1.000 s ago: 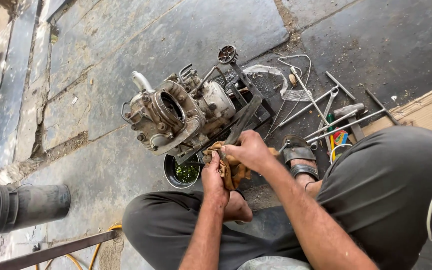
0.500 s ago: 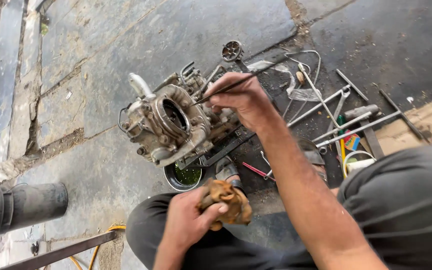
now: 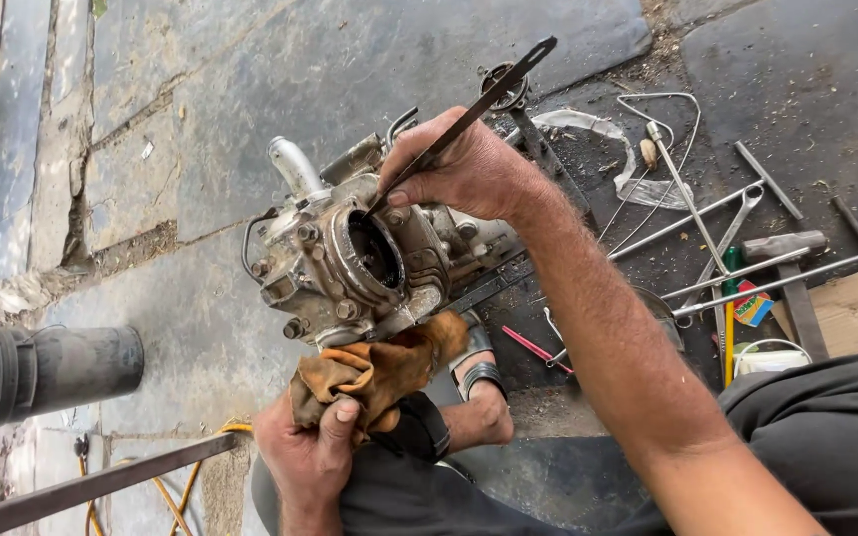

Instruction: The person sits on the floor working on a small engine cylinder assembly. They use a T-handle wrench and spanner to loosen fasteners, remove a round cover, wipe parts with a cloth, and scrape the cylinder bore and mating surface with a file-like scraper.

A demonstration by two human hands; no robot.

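A person's right hand [image 3: 469, 171] is pinching a thin dark metal strip [image 3: 469, 117], its tip touching the engine block's [image 3: 369, 258] round opening at seven o'clock of the fingers [image 3: 419, 164]. The left hand [image 3: 310, 452] is clutching a brown rag [image 3: 374, 372] at six o'clock below the engine.

Outdoor repair yard: stone paving [image 3: 201, 89], engine block [image 3: 350, 258], scattered tools [image 3: 737, 238].

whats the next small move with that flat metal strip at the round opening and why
Probably draw the flat dark metal strip around the rim of the round opening in the grimy grey engine casing. The right hand has its tip at that rim, while the left hand holds a brown rag just below.
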